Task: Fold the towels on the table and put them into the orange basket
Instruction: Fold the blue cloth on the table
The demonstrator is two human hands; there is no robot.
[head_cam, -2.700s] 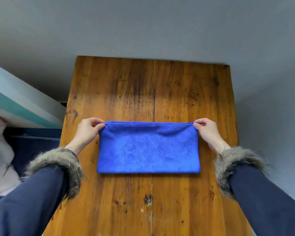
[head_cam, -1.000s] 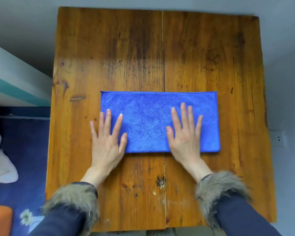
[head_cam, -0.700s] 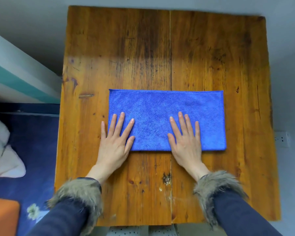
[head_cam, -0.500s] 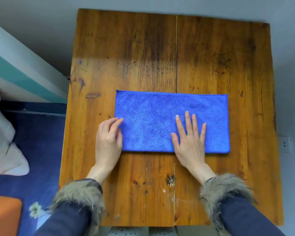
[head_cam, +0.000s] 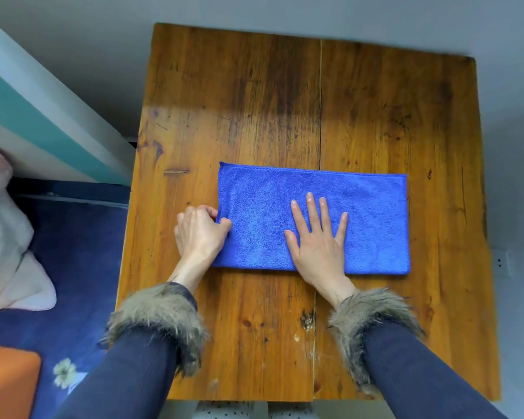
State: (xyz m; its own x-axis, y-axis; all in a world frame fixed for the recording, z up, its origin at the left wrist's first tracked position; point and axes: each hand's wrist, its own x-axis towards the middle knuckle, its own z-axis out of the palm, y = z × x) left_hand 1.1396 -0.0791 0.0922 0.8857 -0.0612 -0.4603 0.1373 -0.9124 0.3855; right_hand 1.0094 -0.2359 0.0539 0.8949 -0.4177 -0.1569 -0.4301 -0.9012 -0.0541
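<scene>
A blue towel point(head_cam: 315, 219), already folded once into a long band, lies flat across the middle of a wooden table point(head_cam: 254, 101) as a person prepares its next fold. The left hand point(head_cam: 200, 234), which lay flat with spread fingers on the cloth's left end a second ago, has slid off to the short left edge and curled there, thumb on top of the fabric and fingers tucked at the hem, pinching it. The right hand point(head_cam: 319, 237) stays where it was, palm down and fingers straight and spread, pressing the towel near its centre. The smoothing appears to be over: the pinned middle and the gripped end suggest the left half is about to be lifted and carried over to the right edge, halving the band. An orange shape point(head_cam: 6, 385) at the near left, beside the table and over a dark blue floral cover point(head_cam: 73, 267), may be the basket; too little shows to be sure. The towel has yet to go in.
</scene>
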